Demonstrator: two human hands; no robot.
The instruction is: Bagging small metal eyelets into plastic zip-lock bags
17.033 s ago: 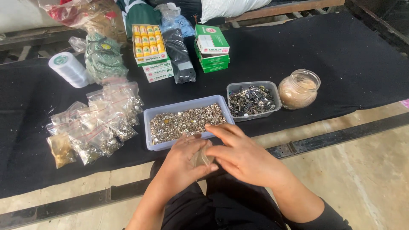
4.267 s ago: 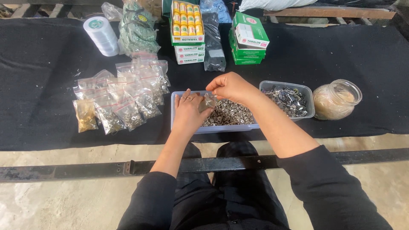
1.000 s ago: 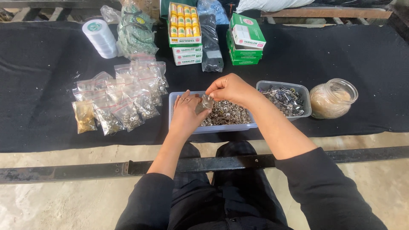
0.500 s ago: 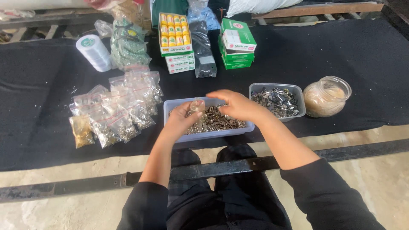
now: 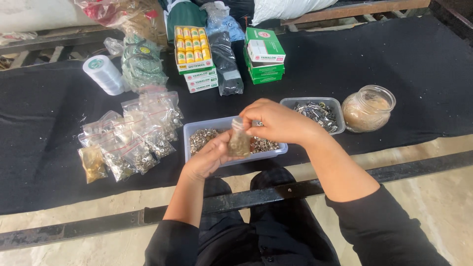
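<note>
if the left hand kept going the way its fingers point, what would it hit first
Most likely the small clear bag that the left hand already touches; past it, the right hand. Depth is hard to judge.

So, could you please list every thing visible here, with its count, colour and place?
small plastic bag: one, clear with brownish filling, held in both hands over the tray
tray: one, pale blue, holds small metal pieces, centre
second tray: one, grey, metal parts, right of the first
glass jar: one, clear, far right
filled bags: many, clear, piled at left
tape roll: one, white, upper left
boxes: several, green and white, at back
black cloth: one, covers the table
left hand: supports the bag
right hand: fingers pinch the bag's top
</note>
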